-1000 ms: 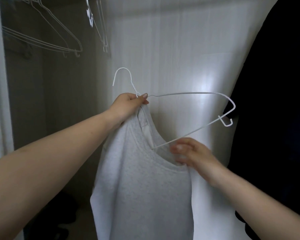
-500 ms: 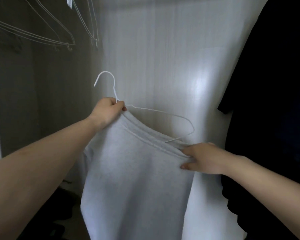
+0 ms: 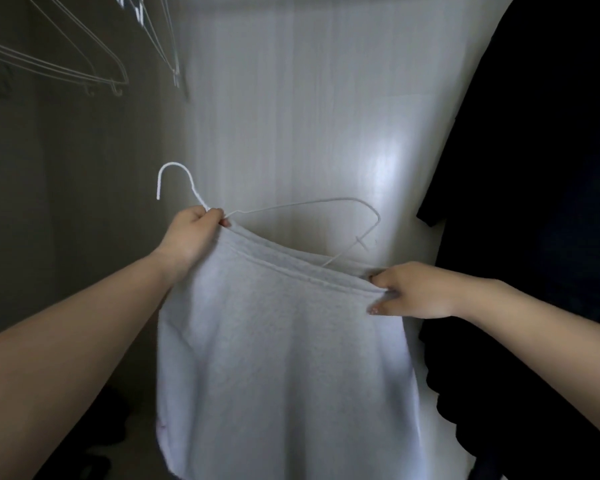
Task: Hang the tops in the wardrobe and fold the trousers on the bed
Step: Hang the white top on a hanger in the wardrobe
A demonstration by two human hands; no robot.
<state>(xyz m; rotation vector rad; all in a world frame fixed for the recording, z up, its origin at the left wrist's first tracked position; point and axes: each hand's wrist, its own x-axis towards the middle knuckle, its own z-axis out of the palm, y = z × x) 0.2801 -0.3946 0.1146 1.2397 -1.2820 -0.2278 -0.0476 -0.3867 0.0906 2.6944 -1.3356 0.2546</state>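
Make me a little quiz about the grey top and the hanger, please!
1. True or false: the white wire hanger already hangs on the rail.
2. Which hand holds the hanger at the base of its hook? A) left hand B) right hand
3. Fill in: the right hand pinches the edge of the ____ top.

Key:
1. False. It is held in the air, with its far end sticking out of the top.
2. A
3. grey
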